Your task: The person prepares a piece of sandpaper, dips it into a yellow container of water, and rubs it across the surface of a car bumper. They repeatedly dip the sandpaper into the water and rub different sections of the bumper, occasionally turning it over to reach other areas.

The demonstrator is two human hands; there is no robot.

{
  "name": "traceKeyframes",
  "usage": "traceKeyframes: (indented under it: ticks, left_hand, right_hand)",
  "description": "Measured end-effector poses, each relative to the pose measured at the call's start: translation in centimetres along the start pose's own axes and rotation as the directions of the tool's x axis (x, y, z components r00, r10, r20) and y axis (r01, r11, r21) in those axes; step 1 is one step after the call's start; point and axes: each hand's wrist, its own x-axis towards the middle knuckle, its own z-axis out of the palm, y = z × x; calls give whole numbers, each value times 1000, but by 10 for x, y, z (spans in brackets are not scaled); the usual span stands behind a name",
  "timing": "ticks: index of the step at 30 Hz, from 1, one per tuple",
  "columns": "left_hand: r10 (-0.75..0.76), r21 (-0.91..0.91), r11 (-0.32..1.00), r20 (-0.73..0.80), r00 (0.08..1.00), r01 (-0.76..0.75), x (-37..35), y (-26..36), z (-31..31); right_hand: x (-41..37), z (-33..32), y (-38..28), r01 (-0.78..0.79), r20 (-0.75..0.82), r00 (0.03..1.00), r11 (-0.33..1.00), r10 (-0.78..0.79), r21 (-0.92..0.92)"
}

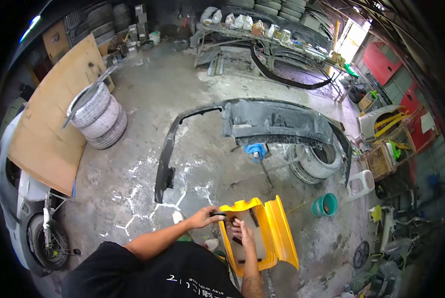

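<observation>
My left hand point(203, 217) is at the left rim of a yellow plastic case point(286, 233), its fingers wrapped round a small black object point(217, 214). Inside the case, over its greyish interior, is my right hand point(244, 233), with its fingers bent; whether they hold anything is too small to tell. Several dark strips lie along the inside of the case, one of them point(254, 217) near its upper right. The case's yellow side panel stands up at the right.
Beyond the case, a grey-black car bumper point(277, 119) rests on a stand and stacked tires point(314, 161). A teal bucket point(324, 204) is to the right, near a white stool point(361, 184). More tires point(101, 114) and a wooden board point(48, 119) stand at left.
</observation>
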Motion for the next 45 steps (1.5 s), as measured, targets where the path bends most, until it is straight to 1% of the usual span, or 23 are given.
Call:
traceKeyframes:
  ticks: [3, 5, 6, 8, 10, 12, 17, 21, 23, 25, 28, 29, 30, 31, 33, 34, 35, 37, 39, 40, 41, 42, 45]
  left_hand:
    - [-9, 414, 900, -294, 956, 135, -37, -84, -66]
    - [82, 529, 817, -498, 863, 228, -94, -149, -114]
    - [-16, 542, 757, -544, 839, 366, -132, -174, -138]
    - [-215, 544, 560, -633, 744, 625, -211, -193, -177]
    - [-295, 446, 417, -758, 582, 792, -282, -177, -187]
    - [-471, 326, 274, -774, 422, 905, -330, -152, -187]
    - [-418, 165, 185, -879, 229, 969, -382, -148, -163]
    - [-448, 127, 281, -860, 247, 951, -357, -159, -175]
    - [-404, 227, 393, -828, 389, 891, -333, -184, -205]
    - [-227, 280, 620, -830, 509, 733, -288, -182, -220]
    - [-169, 274, 820, -722, 670, 502, -196, -184, -254]
    - [-108, 306, 843, -709, 696, 442, -156, -161, -254]
    - [-169, 235, 885, -642, 748, 402, -119, -142, -257]
    - [-218, 158, 918, -565, 796, 363, -84, -127, -257]
    - [39, 110, 994, -510, 859, 20, -16, -106, -242]
    - [-56, 5, 998, -416, 908, 64, 13, -91, -239]
    - [-141, -93, 989, -307, 941, 117, 38, -74, -235]
    - [-69, -313, 950, -222, 973, -3, 92, -70, -216]
    - [-143, -603, 796, -88, 986, 61, 128, -53, -206]
    - [-142, -627, 777, -81, 987, 60, 138, -48, -210]
    - [-161, -790, 606, -12, 987, 90, 145, -42, -214]
    - [-163, -904, 409, 58, 985, 121, 151, -38, -223]
    - [-177, -951, 304, 0, 984, 55, 147, -61, -278]
  right_hand:
    - [48, -69, 118, -181, -99, 979, 983, 178, -30]
    - [64, -92, 168, -257, -189, 948, 966, 256, 19]
    - [73, -99, 195, -287, -233, 925, 954, 300, 92]
    - [76, -102, 216, -446, -253, 842, 879, 476, 168]
    - [72, -108, 237, -482, -128, 838, 830, 530, 280]
    - [73, -110, 253, -496, -103, 824, 797, 557, 344]
    - [73, -96, 263, -420, -130, 810, 720, 572, 552]
    - [72, -93, 263, -233, -180, 836, 632, 519, 739]
    - [69, -95, 255, -82, -224, 856, 550, 466, 831]
    - [66, -100, 245, 98, -281, 875, 423, 395, 901]
    - [52, -108, 211, 326, -396, 874, 264, 282, 908]
    - [46, -108, 196, 380, -443, 866, 269, 232, 885]
    - [42, -104, 185, 483, -543, 839, 412, 35, 773]
    - [41, -99, 170, 502, -565, 824, 432, 24, 749]
    - [41, -74, 106, 542, -649, 757, 479, 79, 691]
    - [53, -67, 88, 500, -664, 748, 651, 9, 572]
    - [68, -45, 58, 479, -617, 786, 669, -39, 568]
    - [114, 28, -11, 373, -476, 875, 741, -82, 558]
    - [167, 112, -62, 150, -265, 964, 852, -13, 502]
    - [179, 170, -94, 62, -188, 982, 904, 20, 422]
    - [194, 210, -113, -84, -7, 996, 943, 91, 323]
    - [212, 240, -114, -121, 22, 993, 968, 119, 220]
    - [254, 296, -110, -144, 62, 988, 989, 141, 47]
